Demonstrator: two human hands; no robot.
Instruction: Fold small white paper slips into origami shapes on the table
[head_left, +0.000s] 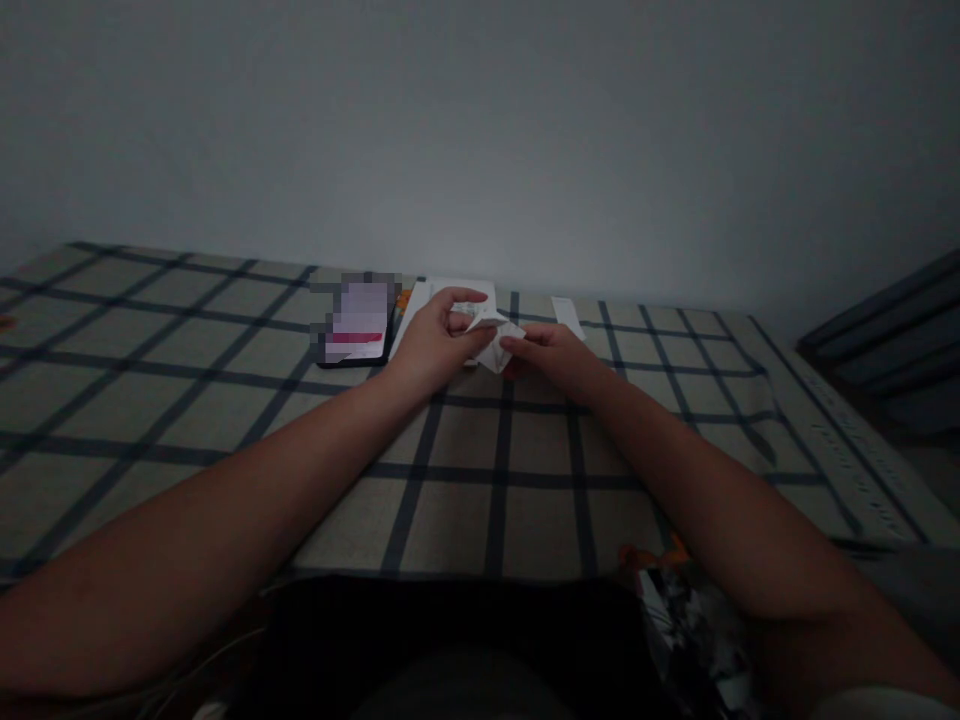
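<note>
Both my hands meet over the far middle of a checked tablecloth. Between them is a small folded piece of white paper, creased into points. My left hand pinches its left side with thumb and fingers curled. My right hand grips its right side, fingers closed on the fold. The paper is held just above the cloth.
A phone with a lit screen lies left of my hands. White paper sheets lie behind them, and a white strip to the right. A wall rises behind the table. A crumpled printed wrapper sits near my right elbow.
</note>
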